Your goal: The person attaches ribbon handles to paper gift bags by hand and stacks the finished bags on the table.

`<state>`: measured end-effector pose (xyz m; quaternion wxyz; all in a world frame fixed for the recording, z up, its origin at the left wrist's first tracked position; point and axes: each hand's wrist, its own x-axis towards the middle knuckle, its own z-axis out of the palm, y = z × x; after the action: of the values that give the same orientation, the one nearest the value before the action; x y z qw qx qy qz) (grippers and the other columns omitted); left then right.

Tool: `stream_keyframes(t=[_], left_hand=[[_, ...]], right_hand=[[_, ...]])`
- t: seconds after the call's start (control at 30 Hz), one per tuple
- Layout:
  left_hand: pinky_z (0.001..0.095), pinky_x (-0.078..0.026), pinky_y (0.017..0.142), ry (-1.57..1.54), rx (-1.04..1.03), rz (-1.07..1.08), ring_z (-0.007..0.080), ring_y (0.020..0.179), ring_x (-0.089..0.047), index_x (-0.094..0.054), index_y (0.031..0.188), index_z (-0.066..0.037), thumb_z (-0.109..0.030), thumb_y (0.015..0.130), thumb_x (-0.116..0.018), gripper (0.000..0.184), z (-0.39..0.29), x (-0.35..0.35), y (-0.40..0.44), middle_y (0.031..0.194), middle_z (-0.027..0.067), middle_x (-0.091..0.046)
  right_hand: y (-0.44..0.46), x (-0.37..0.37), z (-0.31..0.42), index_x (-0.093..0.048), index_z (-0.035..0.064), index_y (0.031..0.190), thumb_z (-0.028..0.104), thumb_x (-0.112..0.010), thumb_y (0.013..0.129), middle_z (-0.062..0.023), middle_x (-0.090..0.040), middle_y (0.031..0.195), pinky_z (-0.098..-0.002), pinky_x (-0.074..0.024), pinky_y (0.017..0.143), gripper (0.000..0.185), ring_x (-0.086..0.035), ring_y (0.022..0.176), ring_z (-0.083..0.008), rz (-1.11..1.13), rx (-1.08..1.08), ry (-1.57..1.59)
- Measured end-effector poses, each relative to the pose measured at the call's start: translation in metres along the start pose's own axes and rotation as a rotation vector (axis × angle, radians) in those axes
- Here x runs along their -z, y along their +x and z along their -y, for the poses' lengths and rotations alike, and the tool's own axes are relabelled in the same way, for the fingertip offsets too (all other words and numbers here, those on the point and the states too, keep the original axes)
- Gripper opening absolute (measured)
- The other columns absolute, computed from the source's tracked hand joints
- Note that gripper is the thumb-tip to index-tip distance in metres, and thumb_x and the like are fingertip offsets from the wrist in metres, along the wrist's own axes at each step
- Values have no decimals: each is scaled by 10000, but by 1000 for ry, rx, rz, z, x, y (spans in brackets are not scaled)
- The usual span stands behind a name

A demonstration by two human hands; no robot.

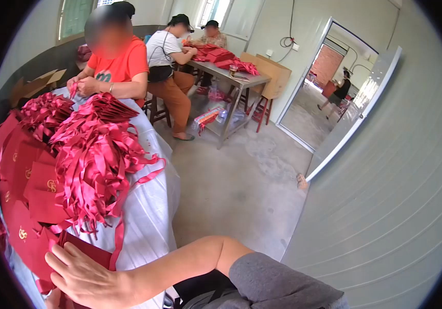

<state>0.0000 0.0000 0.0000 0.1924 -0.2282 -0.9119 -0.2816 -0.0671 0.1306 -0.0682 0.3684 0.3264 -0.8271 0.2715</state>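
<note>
At the lower left, my right hand (84, 275) is bent over a dark red bag (97, 251), its fingers curled at the bag's edge. Only a small part of my left hand (53, 299) shows below it, at the bottom edge; its fingers are hidden. Beside my hands lie flat red bags with gold emblems (23, 219). Just beyond them, a large heap of shiny red ribbons (92, 170) attached to stacked bags covers part of the white tablecloth (149, 206).
Across the table a person in red (123, 67) handles a ribbon. Two people sit at a metal table (257, 80) with red bags. Red stools (263, 113), an open door (357, 113) and a distant person (342, 90) stand farther off. A grey wall (385, 206) runs along the right.
</note>
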Motion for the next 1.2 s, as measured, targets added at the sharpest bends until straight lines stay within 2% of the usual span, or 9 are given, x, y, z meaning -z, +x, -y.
stream_keyframes(t=[0.23,0.43,0.57,0.67,0.73,0.93,1.1,1.17,1.2], left_hand=[[308,-506,686,165,-96,-145,241,692,-604,-573,950,41,9,811,-634,155,-8,-14,-6,855,148,-611],[331,-526,692,147,-208,-177,218,634,-592,-541,971,62,-20,818,-647,203,-13,-19,-3,818,160,-612],[314,-521,646,132,-219,-224,205,595,-584,-532,973,74,-44,817,-660,234,-18,-19,-1,787,162,-617],[286,-496,573,128,-122,-168,201,590,-582,-534,963,75,-49,814,-667,236,-19,-19,-5,783,160,-618],[274,-477,543,91,-100,-180,194,583,-576,-542,951,71,-52,812,-671,227,-17,-23,-5,777,153,-616],[260,-447,500,231,-256,-193,181,542,-546,-591,849,53,-48,804,-677,140,-34,-19,3,773,124,-616],[265,-427,502,65,-141,-173,178,545,-512,-639,999,-10,-19,789,-675,213,-25,-27,2,726,88,-587],[292,-461,766,-84,121,-68,253,881,-572,-617,1027,-29,55,788,-596,254,-4,-32,-18,988,111,-626],[305,-462,740,36,-93,-118,251,835,-580,-614,996,-12,82,743,-620,271,-6,-32,-11,914,112,-634]], right_hand=[[44,31,-16,-619,-31,612,156,-607,558,-179,-601,714,-413,-414,801,195,-551,825,-311,628,100,225],[83,46,-32,-697,32,703,182,-636,617,-144,-655,733,-378,-488,701,183,-624,793,-282,1049,14,431],[89,27,-26,-695,25,699,197,-671,623,-137,-658,738,-374,-489,699,189,-622,793,-276,1032,5,266],[90,26,-24,-720,75,851,449,-761,597,-83,-682,911,-352,-492,734,454,-627,843,-233,1075,0,179],[86,39,-22,-686,15,665,198,-690,610,-137,-648,691,-369,-495,679,191,-628,749,-250,1019,-73,259],[78,34,-28,-647,2,556,101,-631,575,-153,-590,542,-357,-491,556,102,-608,559,-253,717,-276,577],[88,19,-28,-615,-42,552,13,-586,527,-214,-552,531,-374,-469,493,68,-601,503,-275,528,-257,680],[93,14,-34,-630,-31,575,23,-608,540,-220,-545,534,-363,-469,486,68,-597,471,-242,419,-227,832],[99,13,-34,-639,-25,588,38,-618,562,-218,-553,534,-344,-467,481,71,-596,470,-201,353,-211,760]])
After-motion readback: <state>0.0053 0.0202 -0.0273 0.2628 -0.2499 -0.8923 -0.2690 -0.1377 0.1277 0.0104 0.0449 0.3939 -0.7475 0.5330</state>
